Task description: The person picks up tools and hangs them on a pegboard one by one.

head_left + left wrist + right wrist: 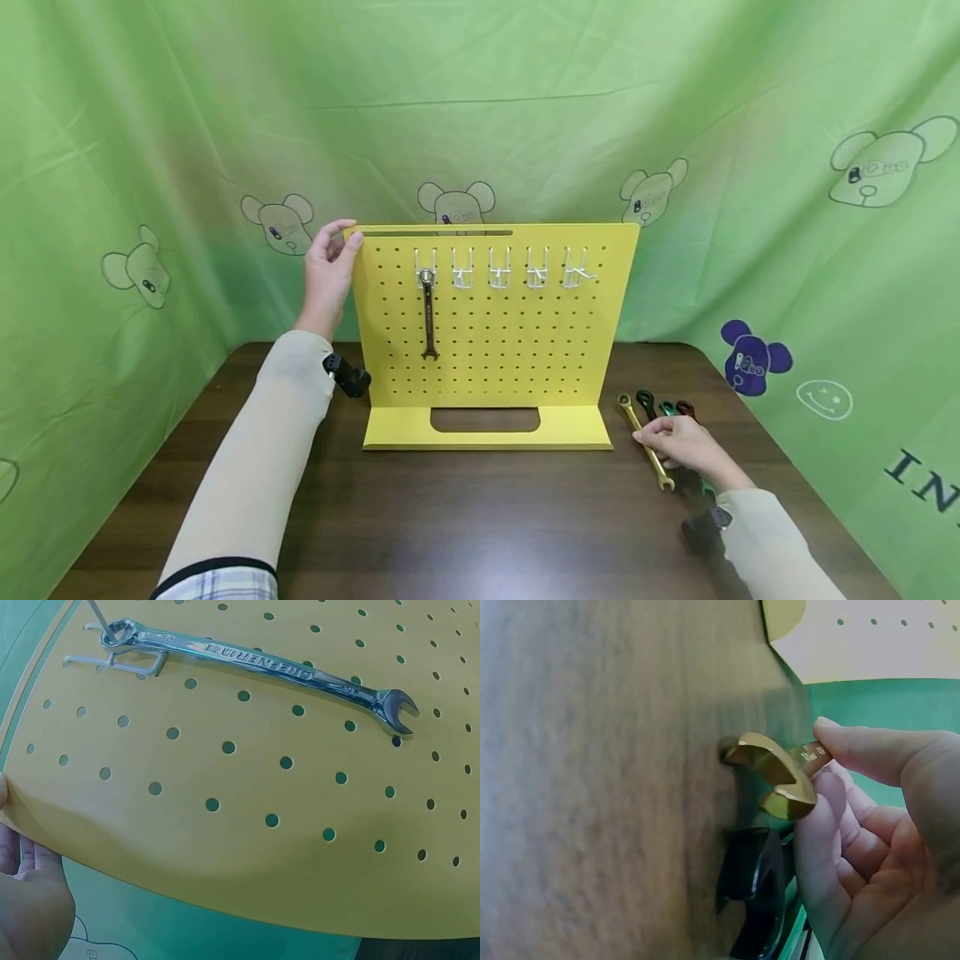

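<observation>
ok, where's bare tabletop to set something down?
Tabletop is bare in front of the yellow pegboard, between left sleeve and right-wrist camera. Another free patch: left of that sleeve, by the green curtain. Crowded: right of the board, where the right hand grips the gold wrench beside other wrenches.

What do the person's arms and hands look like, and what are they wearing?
The left hand and right hand wear no gloves. Each arm has a plain, pale cream cloth sleeve. The left sleeve ends in a black band, with white-and-blue checked cloth beyond. A small, black, boxy camera sits at each wrist.
</observation>
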The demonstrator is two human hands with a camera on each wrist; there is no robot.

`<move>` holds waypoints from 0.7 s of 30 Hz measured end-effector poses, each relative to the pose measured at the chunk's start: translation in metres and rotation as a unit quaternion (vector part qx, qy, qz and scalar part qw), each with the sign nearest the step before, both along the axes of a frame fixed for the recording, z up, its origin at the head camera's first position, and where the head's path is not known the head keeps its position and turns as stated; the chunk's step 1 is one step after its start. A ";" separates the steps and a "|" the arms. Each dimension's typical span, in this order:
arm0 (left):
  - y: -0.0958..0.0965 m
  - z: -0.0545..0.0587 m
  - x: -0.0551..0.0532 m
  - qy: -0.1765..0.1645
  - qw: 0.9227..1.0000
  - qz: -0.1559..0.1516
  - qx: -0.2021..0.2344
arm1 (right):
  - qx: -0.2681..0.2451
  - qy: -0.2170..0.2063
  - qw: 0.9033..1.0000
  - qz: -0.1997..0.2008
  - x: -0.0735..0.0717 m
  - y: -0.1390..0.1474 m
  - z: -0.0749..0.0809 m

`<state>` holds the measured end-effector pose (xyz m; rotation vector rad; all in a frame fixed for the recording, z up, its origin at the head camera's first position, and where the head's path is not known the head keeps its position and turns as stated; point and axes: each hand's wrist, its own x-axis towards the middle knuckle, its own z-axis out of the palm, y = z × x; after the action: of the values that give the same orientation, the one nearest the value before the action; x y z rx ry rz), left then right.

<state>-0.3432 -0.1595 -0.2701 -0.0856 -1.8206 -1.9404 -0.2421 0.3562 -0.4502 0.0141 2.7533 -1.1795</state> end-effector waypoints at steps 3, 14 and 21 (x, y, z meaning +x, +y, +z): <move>0.000 0.000 0.000 -0.001 1.000 0.002 -0.001 | -0.017 0.000 1.000 0.007 0.002 -0.001 0.003; 0.000 0.001 0.001 0.002 1.000 0.000 0.005 | -0.102 -0.005 0.994 0.036 0.008 -0.012 0.026; 0.000 0.001 0.001 0.001 1.000 -0.002 0.003 | -0.103 0.012 0.993 0.060 0.009 -0.021 0.037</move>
<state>-0.3419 -0.1593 -0.2689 -0.0909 -1.8138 -1.9484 -0.2335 0.3353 -0.4130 -0.1878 2.5962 -1.4319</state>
